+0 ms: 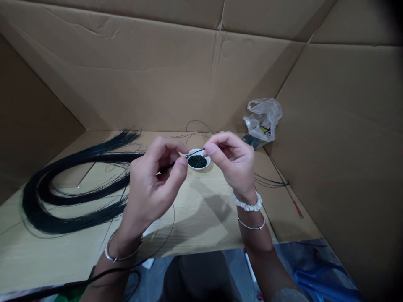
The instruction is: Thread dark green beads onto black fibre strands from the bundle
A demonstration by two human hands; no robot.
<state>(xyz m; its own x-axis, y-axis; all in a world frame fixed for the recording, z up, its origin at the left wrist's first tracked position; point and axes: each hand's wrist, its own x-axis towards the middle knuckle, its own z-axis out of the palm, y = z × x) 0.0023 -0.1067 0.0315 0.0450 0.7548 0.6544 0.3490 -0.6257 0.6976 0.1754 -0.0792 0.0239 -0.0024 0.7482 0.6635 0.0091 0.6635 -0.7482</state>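
Note:
My left hand (154, 178) is closed around a black cable (167, 168), whose end comes out between thumb and forefinger. My right hand (231, 161) pinches a thin black strand (197, 152) between thumb and forefinger. The strand spans the small gap between both hands and meets the cable end by my left fingertips. Whether the two are joined or only touching, I cannot tell. Just behind the fingertips, a small white bowl (206, 163) holds many tiny dark green or black pieces (197, 161).
Thick bundles of black wires (47, 220) curve over the left of the table (189, 226). At the back right lies a clear plastic bag (264, 119). Loose thin wires and a red-tipped lead (297, 207) lie on the right. Cardboard walls (151, 75) enclose the table.

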